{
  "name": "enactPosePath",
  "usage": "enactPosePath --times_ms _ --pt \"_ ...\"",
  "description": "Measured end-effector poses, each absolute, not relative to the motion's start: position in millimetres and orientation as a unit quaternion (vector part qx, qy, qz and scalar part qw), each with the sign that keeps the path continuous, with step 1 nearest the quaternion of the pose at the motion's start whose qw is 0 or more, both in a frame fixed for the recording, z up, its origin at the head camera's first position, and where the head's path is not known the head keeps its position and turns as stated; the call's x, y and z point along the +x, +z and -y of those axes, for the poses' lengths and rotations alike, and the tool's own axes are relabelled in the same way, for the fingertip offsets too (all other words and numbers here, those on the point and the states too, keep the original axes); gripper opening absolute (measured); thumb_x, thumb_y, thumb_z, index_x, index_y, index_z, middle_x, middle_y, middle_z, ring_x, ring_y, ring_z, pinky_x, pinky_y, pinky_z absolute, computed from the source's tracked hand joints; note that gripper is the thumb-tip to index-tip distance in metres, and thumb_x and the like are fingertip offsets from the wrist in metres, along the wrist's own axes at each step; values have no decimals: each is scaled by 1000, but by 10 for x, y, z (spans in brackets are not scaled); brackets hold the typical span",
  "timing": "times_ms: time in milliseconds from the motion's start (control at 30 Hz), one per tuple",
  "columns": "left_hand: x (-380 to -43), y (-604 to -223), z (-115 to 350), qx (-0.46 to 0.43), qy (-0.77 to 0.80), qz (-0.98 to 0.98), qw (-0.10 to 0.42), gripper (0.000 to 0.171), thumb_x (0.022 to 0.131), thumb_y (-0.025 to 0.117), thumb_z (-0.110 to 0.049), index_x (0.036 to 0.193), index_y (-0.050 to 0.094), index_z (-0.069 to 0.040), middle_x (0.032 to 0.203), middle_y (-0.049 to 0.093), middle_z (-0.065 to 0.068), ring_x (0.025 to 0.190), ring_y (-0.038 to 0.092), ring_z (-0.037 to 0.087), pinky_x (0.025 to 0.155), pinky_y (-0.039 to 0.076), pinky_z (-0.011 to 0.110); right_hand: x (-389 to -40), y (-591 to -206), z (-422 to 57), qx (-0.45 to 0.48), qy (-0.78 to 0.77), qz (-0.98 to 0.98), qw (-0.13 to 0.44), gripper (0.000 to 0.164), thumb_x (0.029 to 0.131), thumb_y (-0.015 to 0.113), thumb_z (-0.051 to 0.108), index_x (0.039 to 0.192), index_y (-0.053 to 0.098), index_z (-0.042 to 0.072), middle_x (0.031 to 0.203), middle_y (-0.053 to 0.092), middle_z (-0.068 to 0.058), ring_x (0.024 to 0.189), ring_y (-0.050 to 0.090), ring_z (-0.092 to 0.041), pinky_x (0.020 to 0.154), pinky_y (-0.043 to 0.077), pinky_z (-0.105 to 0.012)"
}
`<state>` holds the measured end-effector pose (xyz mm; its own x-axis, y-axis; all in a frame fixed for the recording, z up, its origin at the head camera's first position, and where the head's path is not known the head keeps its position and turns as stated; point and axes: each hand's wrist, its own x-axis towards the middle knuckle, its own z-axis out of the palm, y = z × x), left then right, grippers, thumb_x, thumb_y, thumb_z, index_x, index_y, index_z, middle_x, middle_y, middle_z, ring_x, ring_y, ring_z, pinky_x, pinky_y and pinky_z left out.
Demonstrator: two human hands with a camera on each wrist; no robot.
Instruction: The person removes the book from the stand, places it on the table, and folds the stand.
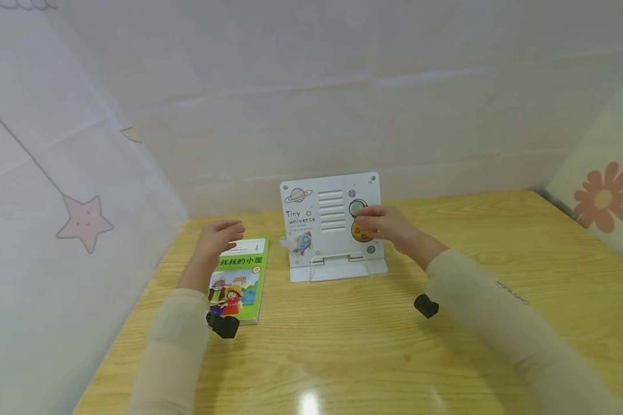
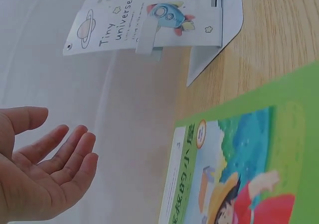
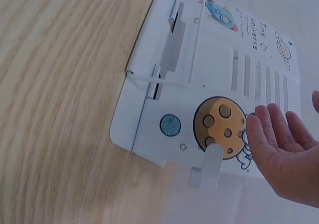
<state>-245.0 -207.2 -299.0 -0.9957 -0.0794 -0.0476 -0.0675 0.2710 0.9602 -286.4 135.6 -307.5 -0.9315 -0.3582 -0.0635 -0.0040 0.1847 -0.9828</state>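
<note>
A white book stand printed "Tiny universe" stands upright on the table, with slots in its back plate and a clear clip at its side. My right hand is in front of the stand's right part, its fingers loosely bent and holding nothing; in the right wrist view the palm and fingers show beside the plate. To the left lies a green picture book, cover up. My left hand hovers over that book's left edge, its fingers relaxed and apart from it.
The wooden table has a pale cloth wall behind it. More cloth hangs at both sides, with a pink star on the left and a red flower on the right.
</note>
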Motion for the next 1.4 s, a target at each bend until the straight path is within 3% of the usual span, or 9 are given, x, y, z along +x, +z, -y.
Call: enactPosePath --times_ms 500,800,933,1100,1267,1400 --pt "-2704 -3206 1694 66 -641 763 36 32 85 53 -12 114 51 2 111 51 17 99 50 28 87 38 40 -2982 -3068 -1691 -53 -618 -783 57 45 88 49 18 125 37 -5 121 43 -23 106 44 -33 90 36 -39" --pt "-2841 -3345 1522 71 -653 753 47 30 85 54 -12 111 53 2 109 53 16 98 51 27 86 39 38 -3098 -3231 -1706 -2 -621 -783 -33 40 87 51 20 116 46 -7 106 49 -16 91 49 -23 80 42 -31" --pt "-2871 -3388 1458 63 -658 749 49 29 86 53 -12 109 54 5 107 54 18 98 51 28 87 38 39 -3136 -3310 -1678 12 -619 -785 -32 36 87 51 16 115 46 -7 104 49 -14 88 48 -22 80 41 -34" --pt "-2900 -3438 1386 60 -665 743 40 26 86 52 -12 106 57 5 103 55 18 97 51 28 86 40 38 -3158 -3376 -1620 29 -612 -790 -11 36 88 50 16 116 47 -6 109 48 -17 97 46 -28 84 39 -37" --pt "-2918 -3468 1332 68 -672 736 33 24 87 52 -11 106 58 3 103 56 15 93 52 24 82 43 31 -3180 -3424 -1530 41 -603 -796 -34 32 87 51 14 112 50 -6 109 50 -19 98 47 -28 85 39 -37" --pt "-2927 -3478 1311 79 -668 739 37 25 86 53 -11 107 58 2 104 55 14 93 51 22 81 42 31 -3316 -3555 -1540 61 -608 -790 -49 29 85 56 18 106 57 -1 103 55 -14 92 51 -22 79 43 -33"
